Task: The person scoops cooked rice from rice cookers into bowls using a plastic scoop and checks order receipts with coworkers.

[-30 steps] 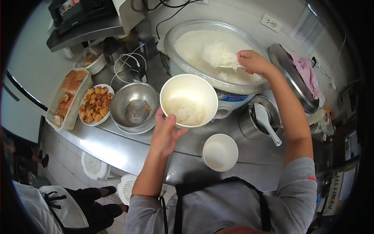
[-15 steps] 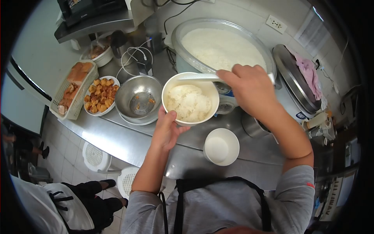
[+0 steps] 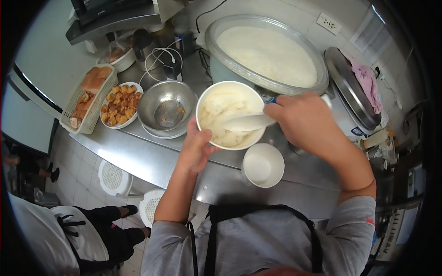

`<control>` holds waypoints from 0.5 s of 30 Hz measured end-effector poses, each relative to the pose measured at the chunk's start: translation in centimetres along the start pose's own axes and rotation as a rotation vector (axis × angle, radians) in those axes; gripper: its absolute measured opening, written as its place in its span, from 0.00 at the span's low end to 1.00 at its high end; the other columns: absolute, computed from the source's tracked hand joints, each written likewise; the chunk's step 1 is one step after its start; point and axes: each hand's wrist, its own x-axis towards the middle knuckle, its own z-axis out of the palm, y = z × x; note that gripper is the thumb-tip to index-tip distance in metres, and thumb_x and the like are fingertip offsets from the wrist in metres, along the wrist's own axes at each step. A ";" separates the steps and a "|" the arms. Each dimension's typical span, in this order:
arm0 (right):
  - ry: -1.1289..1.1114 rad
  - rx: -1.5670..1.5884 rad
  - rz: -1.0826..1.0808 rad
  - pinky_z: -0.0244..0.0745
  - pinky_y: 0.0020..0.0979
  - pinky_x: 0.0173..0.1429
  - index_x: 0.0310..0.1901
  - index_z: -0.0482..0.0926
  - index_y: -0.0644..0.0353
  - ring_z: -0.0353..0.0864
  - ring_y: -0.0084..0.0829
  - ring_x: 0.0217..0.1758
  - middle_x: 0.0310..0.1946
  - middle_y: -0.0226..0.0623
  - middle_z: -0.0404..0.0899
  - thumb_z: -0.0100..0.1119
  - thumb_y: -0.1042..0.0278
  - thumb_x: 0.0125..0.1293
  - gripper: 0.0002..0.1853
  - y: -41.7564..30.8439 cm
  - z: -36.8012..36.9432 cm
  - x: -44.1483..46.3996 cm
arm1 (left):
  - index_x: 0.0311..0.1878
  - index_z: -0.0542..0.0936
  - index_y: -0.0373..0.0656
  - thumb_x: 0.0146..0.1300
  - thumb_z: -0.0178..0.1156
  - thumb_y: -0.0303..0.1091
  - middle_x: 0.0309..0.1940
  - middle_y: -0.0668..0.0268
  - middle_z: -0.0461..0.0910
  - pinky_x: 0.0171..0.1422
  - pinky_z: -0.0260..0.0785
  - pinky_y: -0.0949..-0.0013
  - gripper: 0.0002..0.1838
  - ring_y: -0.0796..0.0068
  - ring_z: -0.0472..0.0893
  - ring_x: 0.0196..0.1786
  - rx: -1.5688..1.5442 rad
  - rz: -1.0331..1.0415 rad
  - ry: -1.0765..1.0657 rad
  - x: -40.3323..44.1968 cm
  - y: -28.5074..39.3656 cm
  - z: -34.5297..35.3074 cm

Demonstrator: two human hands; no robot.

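My left hand grips a white paper bowl by its left side, thumb near the rim. Cooked rice lies inside it. In my right hand is a white rice paddle, its blade down in the bowl against the rice. Below the held bowl, a second white paper bowl stands on the steel counter. Behind my hands sits a large rice cooker pot full of white rice.
To the left stand a steel mixing bowl with scraps, a plate of browned food chunks and a basket of meat. A round metal lid leans at right with a pink cloth. White stools and another person are lower left.
The paddle has gone from lying across the bowl's top rim down onto the rice. My right hand has lowered slightly, and the held bowl has shifted a little right.
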 end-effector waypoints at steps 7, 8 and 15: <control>0.156 0.019 0.216 0.70 0.35 0.33 0.34 0.76 0.55 0.76 0.39 0.30 0.25 0.37 0.77 0.50 0.74 0.49 0.09 3.5 -1.7 0.7 | 0.60 0.46 0.44 0.50 0.56 0.39 0.56 0.55 0.58 0.48 0.69 0.56 0.38 0.60 0.67 0.55 -0.075 -0.040 -0.040 0.0 -0.1 -0.3; 0.215 0.001 0.291 0.71 0.36 0.33 0.33 0.76 0.54 0.77 0.39 0.31 0.26 0.38 0.77 0.49 0.74 0.49 0.09 4.7 -1.8 1.1 | 0.60 0.45 0.44 0.49 0.56 0.39 0.56 0.55 0.58 0.49 0.69 0.55 0.39 0.60 0.66 0.56 -0.078 -0.034 -0.049 0.0 -0.1 -0.2; -0.007 -0.331 0.461 0.72 0.37 0.36 0.32 0.78 0.54 0.78 0.38 0.33 0.29 0.40 0.78 0.48 0.74 0.49 0.10 9.9 3.8 4.3 | 0.61 0.46 0.43 0.49 0.57 0.43 0.57 0.55 0.57 0.51 0.67 0.54 0.41 0.60 0.66 0.57 -0.076 -0.026 -0.069 0.3 -0.2 -0.3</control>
